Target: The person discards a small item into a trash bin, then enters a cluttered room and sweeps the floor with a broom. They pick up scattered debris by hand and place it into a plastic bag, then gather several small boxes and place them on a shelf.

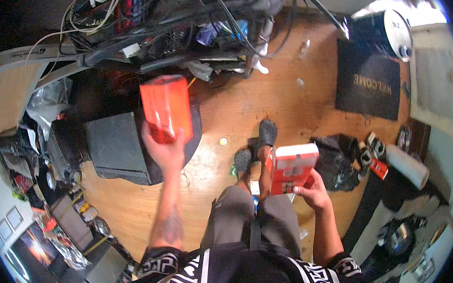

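My left hand (167, 148) grips the lower end of an orange-red box (166, 106), raised in front of a dark box-shaped appliance (114, 142). The box's far end looks dark, and its face is slightly blurred. On the other side, my right hand (311, 190) holds a red and white box (292, 169) by its near right corner, the thumb lying on its face. This box is tilted so that a white top edge shows. The two boxes are well apart, with my knees and dark clogs (267, 133) below and between them.
A rack draped with cables (228, 24) spans the far side. A black doormat (368, 80) lies at the far right near a dark drum (375, 34). Nearer are a black plastic bag (337, 159) and a pale roll (406, 165). A small round lid (223, 141) rests on the wooden floor.
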{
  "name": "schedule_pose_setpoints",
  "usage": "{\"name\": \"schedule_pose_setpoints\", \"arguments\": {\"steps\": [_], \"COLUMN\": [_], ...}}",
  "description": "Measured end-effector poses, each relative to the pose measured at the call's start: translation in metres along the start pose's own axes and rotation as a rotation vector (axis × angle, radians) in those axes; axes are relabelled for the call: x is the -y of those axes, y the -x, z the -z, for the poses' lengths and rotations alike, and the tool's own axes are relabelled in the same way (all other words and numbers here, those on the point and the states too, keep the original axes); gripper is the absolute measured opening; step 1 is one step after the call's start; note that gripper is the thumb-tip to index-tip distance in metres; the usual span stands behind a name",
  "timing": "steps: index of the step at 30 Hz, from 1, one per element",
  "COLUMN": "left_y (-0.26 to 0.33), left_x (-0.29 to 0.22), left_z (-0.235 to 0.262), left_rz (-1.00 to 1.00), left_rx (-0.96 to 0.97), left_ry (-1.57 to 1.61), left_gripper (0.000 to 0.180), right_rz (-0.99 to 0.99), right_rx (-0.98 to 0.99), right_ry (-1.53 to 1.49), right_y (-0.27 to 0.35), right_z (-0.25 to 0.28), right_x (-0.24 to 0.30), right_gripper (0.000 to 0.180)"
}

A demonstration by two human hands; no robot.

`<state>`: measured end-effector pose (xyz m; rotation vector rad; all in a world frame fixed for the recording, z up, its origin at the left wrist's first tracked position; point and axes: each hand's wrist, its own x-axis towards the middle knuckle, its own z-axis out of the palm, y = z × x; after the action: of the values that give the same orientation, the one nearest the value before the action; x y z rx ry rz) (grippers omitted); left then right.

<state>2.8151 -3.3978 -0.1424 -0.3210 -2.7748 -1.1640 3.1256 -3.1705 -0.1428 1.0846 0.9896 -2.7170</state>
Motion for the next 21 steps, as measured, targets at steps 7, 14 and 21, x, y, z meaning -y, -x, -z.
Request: {"name": "schedule_pose_setpoints", "arguments": {"steps": [7, 14, 21], "left_y": [0.163, 0.176, 0.205], "left_x": [-0.048, -0.09, -0.156], "left_z": [-0.001, -0.001, -0.017], "left_rz": [0.393, 0.449, -0.098], "left_rx": [0.812, 1.275, 1.667], "left_ry": [0.823, 0.837, 0.671], "left_gripper": [0.095, 0.093, 0.122], "right_rz": [0.127, 0.49, 0.685], "right_rx": [-0.201, -0.435, -0.728], "right_ry": [0.054, 0.039, 0.208], "right_y": [0.032, 0.103, 0.146], "right_z": [-0.057, -0.089, -0.053], "right_x": [-0.056, -0.077, -0.075], "right_gripper": [0.055, 0.074, 0.077]}}
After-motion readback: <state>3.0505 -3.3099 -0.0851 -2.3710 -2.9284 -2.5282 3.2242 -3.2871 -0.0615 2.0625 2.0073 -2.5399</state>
